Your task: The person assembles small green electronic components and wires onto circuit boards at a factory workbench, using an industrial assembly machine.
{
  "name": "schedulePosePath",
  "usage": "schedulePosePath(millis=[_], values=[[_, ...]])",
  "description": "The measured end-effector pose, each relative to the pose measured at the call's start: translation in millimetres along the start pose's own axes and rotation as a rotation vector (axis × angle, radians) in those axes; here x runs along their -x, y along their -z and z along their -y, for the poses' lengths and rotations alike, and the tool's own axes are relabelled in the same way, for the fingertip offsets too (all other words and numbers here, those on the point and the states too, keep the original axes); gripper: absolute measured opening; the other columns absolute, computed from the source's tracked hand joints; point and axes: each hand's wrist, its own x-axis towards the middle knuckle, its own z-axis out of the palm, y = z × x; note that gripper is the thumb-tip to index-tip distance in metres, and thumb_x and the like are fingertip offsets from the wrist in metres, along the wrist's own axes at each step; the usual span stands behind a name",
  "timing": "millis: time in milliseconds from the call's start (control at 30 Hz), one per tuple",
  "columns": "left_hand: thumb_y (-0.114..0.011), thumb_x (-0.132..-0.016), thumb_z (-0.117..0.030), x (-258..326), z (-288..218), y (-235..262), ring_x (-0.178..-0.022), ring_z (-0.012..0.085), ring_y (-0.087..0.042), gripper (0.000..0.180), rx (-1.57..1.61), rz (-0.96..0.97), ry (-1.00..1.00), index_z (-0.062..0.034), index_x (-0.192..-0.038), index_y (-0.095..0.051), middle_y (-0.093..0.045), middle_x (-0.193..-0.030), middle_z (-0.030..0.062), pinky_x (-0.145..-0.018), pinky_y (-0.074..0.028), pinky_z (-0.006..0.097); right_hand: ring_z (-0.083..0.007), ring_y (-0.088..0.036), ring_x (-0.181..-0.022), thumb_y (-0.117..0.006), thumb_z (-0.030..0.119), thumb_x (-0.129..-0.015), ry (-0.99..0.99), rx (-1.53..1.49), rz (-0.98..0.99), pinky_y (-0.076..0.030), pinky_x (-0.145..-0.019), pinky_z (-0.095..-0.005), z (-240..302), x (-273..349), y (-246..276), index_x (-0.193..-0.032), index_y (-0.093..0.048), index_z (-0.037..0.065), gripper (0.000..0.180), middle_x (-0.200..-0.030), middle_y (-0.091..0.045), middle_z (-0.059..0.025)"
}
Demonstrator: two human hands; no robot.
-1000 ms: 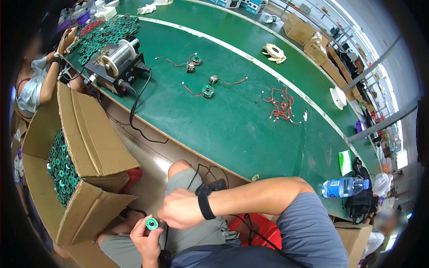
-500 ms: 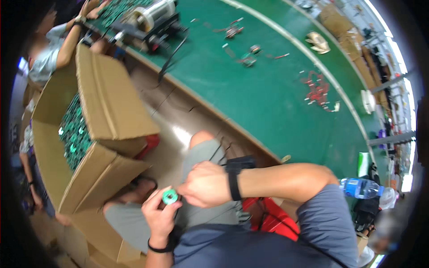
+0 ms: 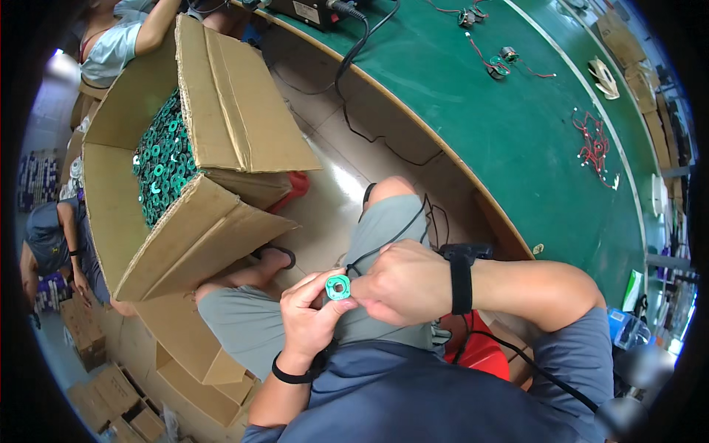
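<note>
Over my lap, my left hand (image 3: 310, 310) pinches a small green ring-shaped circuit board (image 3: 331, 289) with a hole in its middle, between thumb and fingers. Against the board's right side lies my right hand (image 3: 402, 284), its fingers curled closed and pointing left. Whatever the right fingers grip, if anything, is hidden behind the knuckles. A black cord (image 3: 388, 241) runs up from beside the hands. To the left, an open carton (image 3: 218, 111) is heaped with many similar green ring boards (image 3: 159, 166).
A green worktable (image 3: 443, 111) curves along the upper right. On it lie small motors with wires (image 3: 498, 68), a bundle of red wires (image 3: 593, 140) and a dark machine (image 3: 310, 11). A co-worker's arm (image 3: 155, 26) shows at upper left. A red stool (image 3: 480, 347) is under me.
The view has shifted, so the carton, table and hands sit elsewhere in the picture. My left hand still holds the ring board, with the right hand still against it.
</note>
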Motion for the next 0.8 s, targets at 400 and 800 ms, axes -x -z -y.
schedulePosePath(millis=[400,800], values=[[-0.087,-0.072,-0.010,0,-2,-3,-0.061,0.0029,-0.046,0.041,0.155,-0.065,0.049,0.0008,-0.109,-0.073,-0.067,-0.084,-0.0004,-0.052,-0.032,0.019,-0.0347,-0.060,-0.056,-0.063,0.015,-0.079,-0.026,0.155,-0.019,-0.048,-0.058,-0.0457,-13,-4,2,-0.075,-0.057,0.007,0.010,-0.060,-0.059,-0.0112],[-0.084,-0.074,-0.005,1,-3,2,-0.065,0.0021,-0.049,0.040,0.140,-0.055,0.086,0.0031,-0.111,-0.072,-0.066,-0.085,0.0009,-0.056,-0.039,0.018,-0.0340,-0.062,-0.059,-0.062,0.014,-0.079,-0.058,0.085,-0.086,-0.049,-0.061,-0.0465,-15,-2,2,-0.074,-0.058,0.008,0.009,-0.060,-0.060,-0.0104]])
